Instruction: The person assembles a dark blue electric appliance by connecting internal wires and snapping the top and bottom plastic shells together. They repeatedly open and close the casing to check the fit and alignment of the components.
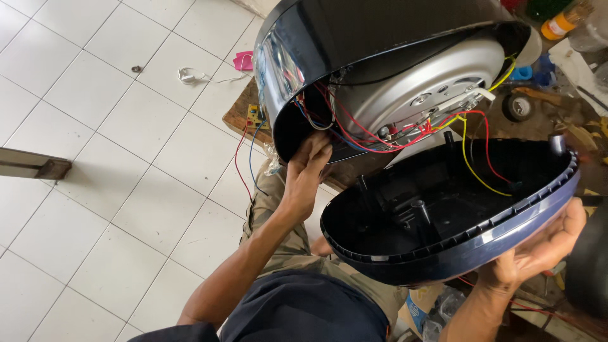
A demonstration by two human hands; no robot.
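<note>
Head view: an opened electric cooker is seen from above, held over a white tiled floor (95, 190) beside a cluttered wooden workbench (240, 114). The dark, glossy cooker body (354, 38) is tipped on its side, its open underside turned toward the camera, and the silver inner pot shell (430, 76) is exposed inside it. The left hand (304, 174) is pressed against the lower rim of the body, its fingers curled up over the edge and gripping it from below. The detached dark blue base cover (443, 221) is held just beneath and to the right of the body, hollow side up, with black plastic posts visible within. It is cradled by the right hand (544, 247), whose fingers are spread open along the cover's outer wall while the palm supports it from underneath. The two halves are joined by red wires (380, 147) and a yellow wire (467, 158), which run from the metal shell down into the cover. A small circuit board (254, 115) with red and blue leads is seen on the bench edge behind the left hand. A white cable (196, 77) and a pink scrap (242, 61) lie on the tiles. The person's camouflage trousers (278, 234) are visible below the arms.
</note>
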